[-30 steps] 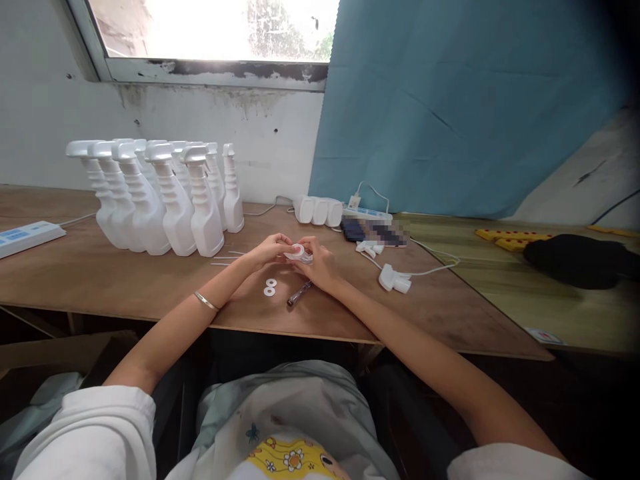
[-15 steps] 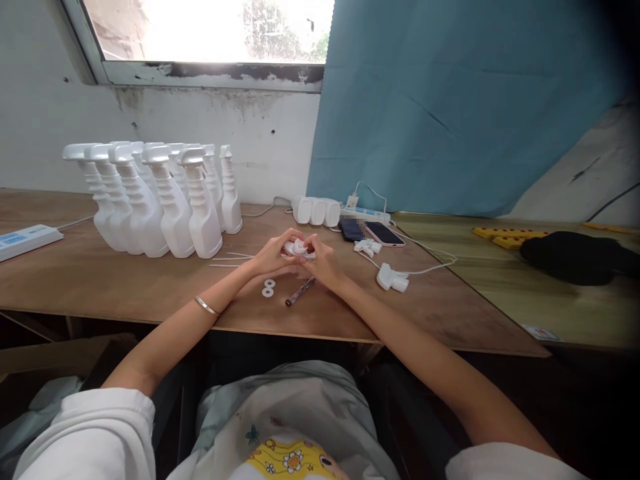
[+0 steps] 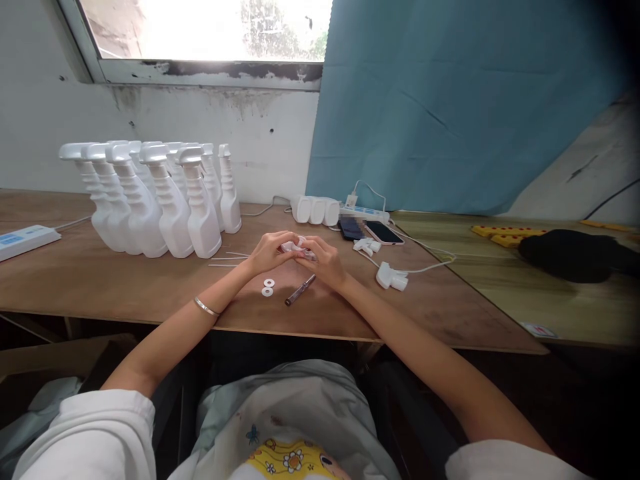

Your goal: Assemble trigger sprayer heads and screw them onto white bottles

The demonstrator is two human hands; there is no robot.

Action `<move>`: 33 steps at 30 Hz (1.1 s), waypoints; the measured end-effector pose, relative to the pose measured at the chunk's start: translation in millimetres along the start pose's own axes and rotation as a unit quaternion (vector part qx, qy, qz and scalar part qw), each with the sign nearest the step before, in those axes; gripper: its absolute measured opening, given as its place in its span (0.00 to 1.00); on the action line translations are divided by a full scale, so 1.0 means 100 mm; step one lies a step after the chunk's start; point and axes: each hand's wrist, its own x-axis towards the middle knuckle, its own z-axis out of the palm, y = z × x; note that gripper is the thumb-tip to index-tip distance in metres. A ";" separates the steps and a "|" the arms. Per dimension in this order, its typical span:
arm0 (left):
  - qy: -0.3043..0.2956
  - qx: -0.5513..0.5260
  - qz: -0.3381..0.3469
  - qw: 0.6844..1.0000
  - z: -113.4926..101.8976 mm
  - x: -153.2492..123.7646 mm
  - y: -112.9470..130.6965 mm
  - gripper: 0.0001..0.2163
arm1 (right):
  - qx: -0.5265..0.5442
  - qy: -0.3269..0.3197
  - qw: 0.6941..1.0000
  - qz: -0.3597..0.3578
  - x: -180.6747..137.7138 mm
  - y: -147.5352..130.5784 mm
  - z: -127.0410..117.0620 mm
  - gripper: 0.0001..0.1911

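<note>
Both hands meet over the table around a small white plastic part, seemingly a trigger spray head [image 3: 294, 246]. Its shape is largely covered by fingers. My left hand [image 3: 273, 252] is closed on its left side, and my right hand [image 3: 324, 261] grips it from the right. Below the hands lie two white ring washers [image 3: 268, 287] and a slim pen-like tool [image 3: 300, 291] with a dark end. Thin white tubes [image 3: 225, 262] rest left of my left hand. Two loose trigger spray heads, one nearer [image 3: 392, 277] and one farther [image 3: 367, 247], lie to the right.
Several white spray bottles [image 3: 173, 213] stand upright at the back left. White bottles [image 3: 316, 210] lie near the wall beside a power strip [image 3: 367, 213]. A phone [image 3: 384, 233], a cable and a dark item [image 3: 565, 255] are to the right. Another power strip [image 3: 27, 241] sits far left.
The fingers of both hands have shifted around the white part, which now shows less and looks turned. The things on the table stay where they were.
</note>
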 end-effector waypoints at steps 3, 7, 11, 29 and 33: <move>-0.009 0.003 0.008 1.000 0.00 -0.01 -0.03 0.14 | -0.002 -0.010 1.000 -0.007 -0.01 0.01 -0.01 0.10; -0.047 0.049 -0.003 0.998 -0.02 -0.01 -0.08 0.14 | -0.006 -0.045 0.999 -0.002 -0.04 0.02 0.02 0.11; -0.048 0.079 0.007 0.996 -0.02 -0.01 -0.09 0.14 | 0.000 -0.031 0.999 0.011 -0.05 0.07 0.09 0.12; -0.085 0.213 -0.008 0.973 0.05 -0.03 -0.11 0.15 | -0.043 -0.042 0.998 0.009 -0.09 0.13 0.17 0.12; -0.081 0.211 -0.014 0.974 0.05 -0.04 -0.10 0.17 | -0.050 -0.032 0.998 0.010 -0.09 0.14 0.19 0.12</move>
